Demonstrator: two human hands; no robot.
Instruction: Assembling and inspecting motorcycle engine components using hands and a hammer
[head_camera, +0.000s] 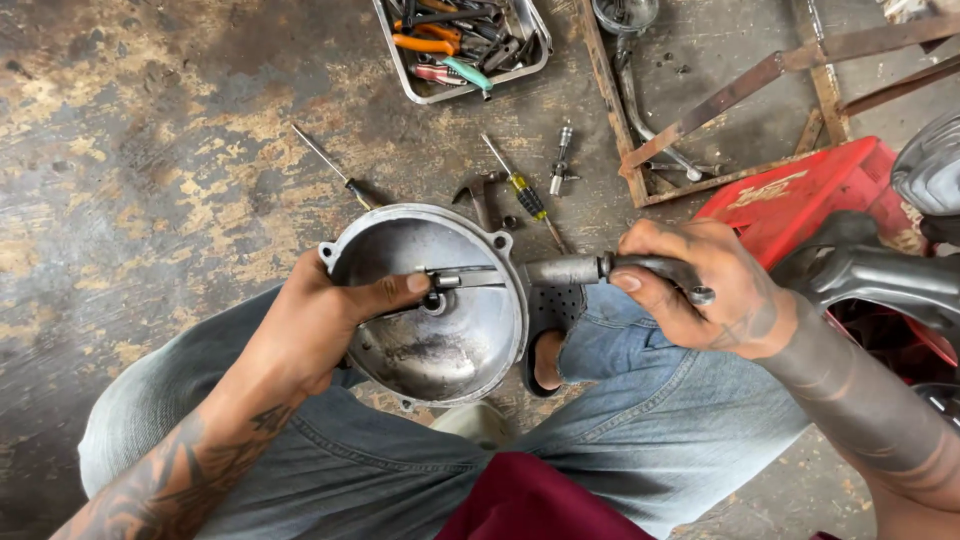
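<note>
Head view: left hand (315, 325) fingers grip cover (430, 305); right hand (700, 290) clasps tool (570, 270).

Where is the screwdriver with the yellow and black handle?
The yellow-and-black screwdriver lies on the floor, above the round metal cover, between a small hammer and a T-shaped tool.
</note>
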